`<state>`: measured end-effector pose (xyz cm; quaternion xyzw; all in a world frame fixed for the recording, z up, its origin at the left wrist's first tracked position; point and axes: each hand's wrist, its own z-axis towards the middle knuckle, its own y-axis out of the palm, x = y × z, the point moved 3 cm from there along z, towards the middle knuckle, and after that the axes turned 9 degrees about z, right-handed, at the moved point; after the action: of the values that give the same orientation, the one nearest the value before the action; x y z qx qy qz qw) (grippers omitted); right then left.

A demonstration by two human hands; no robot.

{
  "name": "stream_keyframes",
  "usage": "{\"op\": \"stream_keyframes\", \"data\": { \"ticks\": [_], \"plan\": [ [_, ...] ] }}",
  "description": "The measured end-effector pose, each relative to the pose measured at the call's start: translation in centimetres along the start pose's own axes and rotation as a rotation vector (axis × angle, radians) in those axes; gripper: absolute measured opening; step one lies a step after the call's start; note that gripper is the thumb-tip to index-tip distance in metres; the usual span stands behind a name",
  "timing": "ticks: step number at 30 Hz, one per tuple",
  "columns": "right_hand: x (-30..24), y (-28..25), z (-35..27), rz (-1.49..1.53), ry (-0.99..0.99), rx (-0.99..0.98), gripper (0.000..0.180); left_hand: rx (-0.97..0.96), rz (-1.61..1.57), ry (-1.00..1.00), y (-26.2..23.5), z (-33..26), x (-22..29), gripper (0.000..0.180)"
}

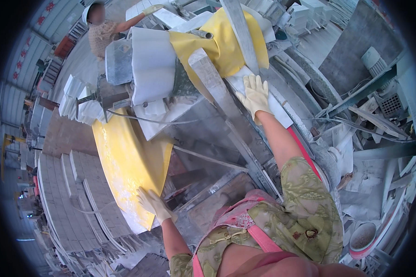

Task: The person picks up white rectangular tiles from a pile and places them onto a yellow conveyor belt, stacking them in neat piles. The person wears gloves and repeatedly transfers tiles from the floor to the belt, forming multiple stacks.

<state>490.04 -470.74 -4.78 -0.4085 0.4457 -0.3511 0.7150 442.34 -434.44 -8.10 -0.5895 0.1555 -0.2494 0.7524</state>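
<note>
Resting your left hand on the yellow sheet and right hand on the white slab, grips wide, probably just steadies 'em.

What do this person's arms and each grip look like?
The left grip and right grip wear matching pale cream gloves reaching the wrists. Short olive-green sleeves with a leafy pattern cover the upper arms, leaving the forearms bare.
</note>
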Motion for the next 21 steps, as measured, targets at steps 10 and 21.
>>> {"op": "stream_keyframes", "data": {
  "ticks": [10, 21],
  "plan": [
    [0.7, 0.2, -1.4, 0.017, -0.018, 0.086, 0.072, -0.006, -0.003, -0.007, -0.4, -0.2, 0.4, 0.057],
    [3.1, -2.5, 0.3, 0.092, 0.074, -0.237, 0.059, 0.023, 0.026, 0.0, 0.2, 0.1, 0.2, 0.057]
  ]
}}
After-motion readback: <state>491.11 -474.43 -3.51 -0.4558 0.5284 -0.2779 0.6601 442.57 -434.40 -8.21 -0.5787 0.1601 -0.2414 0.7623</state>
